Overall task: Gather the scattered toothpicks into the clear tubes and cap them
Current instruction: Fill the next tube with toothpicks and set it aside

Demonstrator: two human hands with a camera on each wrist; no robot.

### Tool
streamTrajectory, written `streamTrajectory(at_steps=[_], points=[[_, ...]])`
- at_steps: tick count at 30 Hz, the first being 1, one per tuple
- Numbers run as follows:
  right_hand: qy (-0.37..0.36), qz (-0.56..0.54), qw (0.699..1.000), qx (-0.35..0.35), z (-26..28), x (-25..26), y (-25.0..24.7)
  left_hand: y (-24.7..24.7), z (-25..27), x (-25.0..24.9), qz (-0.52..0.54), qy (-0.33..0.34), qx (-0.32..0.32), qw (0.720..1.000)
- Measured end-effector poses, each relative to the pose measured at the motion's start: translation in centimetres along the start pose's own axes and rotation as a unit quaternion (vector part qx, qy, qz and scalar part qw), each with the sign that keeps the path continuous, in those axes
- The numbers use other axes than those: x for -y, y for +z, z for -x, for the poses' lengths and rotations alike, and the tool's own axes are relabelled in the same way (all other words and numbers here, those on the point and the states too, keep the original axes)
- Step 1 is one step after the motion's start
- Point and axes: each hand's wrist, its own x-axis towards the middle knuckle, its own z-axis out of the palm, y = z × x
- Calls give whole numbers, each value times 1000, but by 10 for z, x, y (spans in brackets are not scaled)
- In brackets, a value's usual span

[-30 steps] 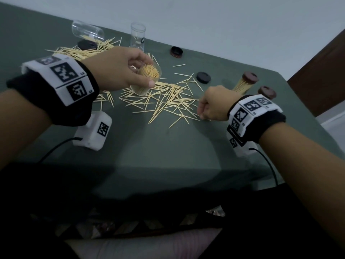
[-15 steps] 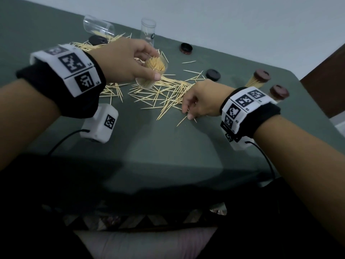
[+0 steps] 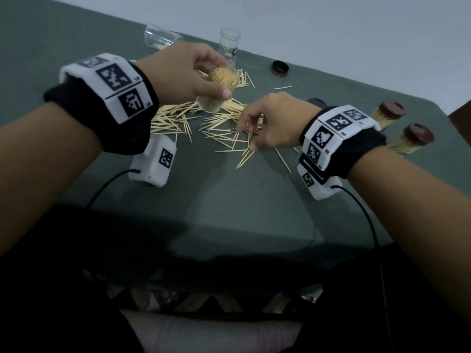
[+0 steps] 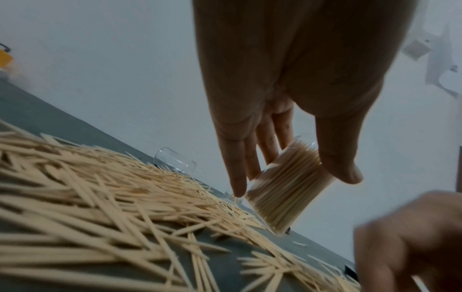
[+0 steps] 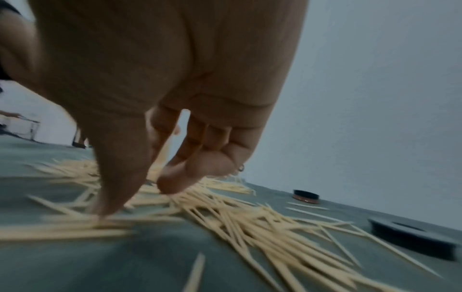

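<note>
1. The left hand (image 3: 183, 72) is raised above the table (image 3: 229, 205), at about 11 o'clock in the head view, thumb on one side and fingers (image 4: 252, 164) on the other, curled round a clear tube (image 3: 219, 91) packed with toothpicks. The tube tilts, its open mouth up (no cap on it).
2. The right hand (image 3: 275, 121) reaches down at 1 o'clock, palm down, fingers (image 5: 175, 177) and thumb spread and only loosely bent, their tips touching the scattered toothpicks (image 3: 224, 133); it grips nothing that I can make out.
3. The loose toothpicks lie in a heap between and below both hands.
4. At 12 o'clock: one empty tube upright (image 3: 229, 44), another on its side (image 3: 160, 39).
5. Loose caps (image 3: 279, 68) lie beyond the heap; two capped, filled tubes (image 3: 387, 115) lie at 2 o'clock.
</note>
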Motion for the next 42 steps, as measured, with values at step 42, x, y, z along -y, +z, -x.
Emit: streamTrajectory(at_steps=[42], points=[[42,-17,999,-23,-35,-21,-3,-12,-11,13,41,-21,-20,999]])
